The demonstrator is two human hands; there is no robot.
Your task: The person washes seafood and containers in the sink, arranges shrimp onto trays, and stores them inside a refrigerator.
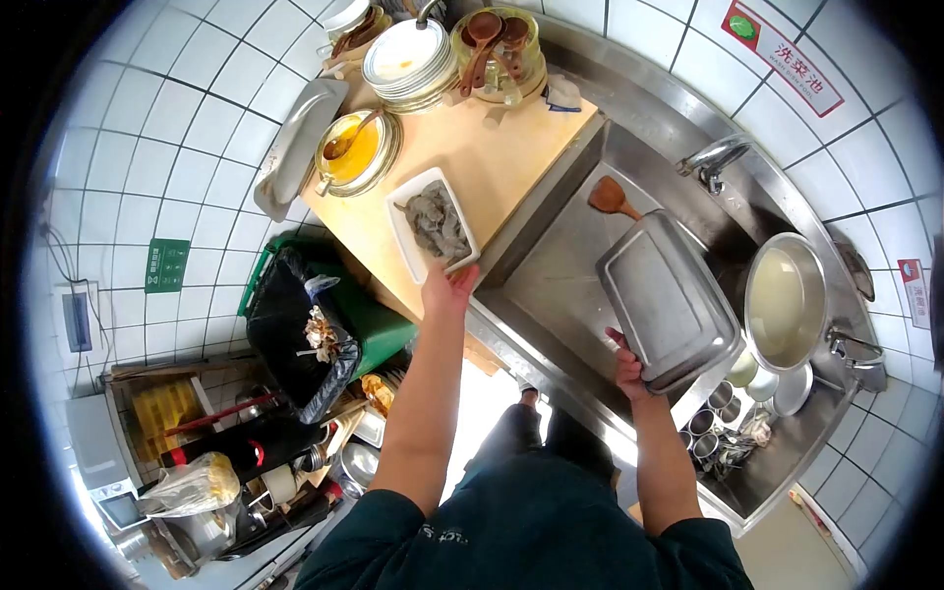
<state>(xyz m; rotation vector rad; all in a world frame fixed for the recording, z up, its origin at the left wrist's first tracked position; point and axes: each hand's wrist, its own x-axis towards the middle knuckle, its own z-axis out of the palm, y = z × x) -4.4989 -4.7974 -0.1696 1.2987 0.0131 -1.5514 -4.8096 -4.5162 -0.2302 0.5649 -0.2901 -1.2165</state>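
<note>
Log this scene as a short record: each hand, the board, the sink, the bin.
Left hand: holds one end of a white rectangular dish; grey contents, kind unclear
Right hand: holds a silver rectangular metal pan by its near edge
Pale wooden board: bears stacked white round plates
Grey steel sink: brown wooden spatula, partly behind the pan
Green plastic bin: black liner

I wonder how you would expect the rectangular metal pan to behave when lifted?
The metal pan looks stiff, its broad flat face showing no sag. It seems manageable one-handed, since only the right hand is on it. Its smooth, shiny surface may be slippery.
</note>
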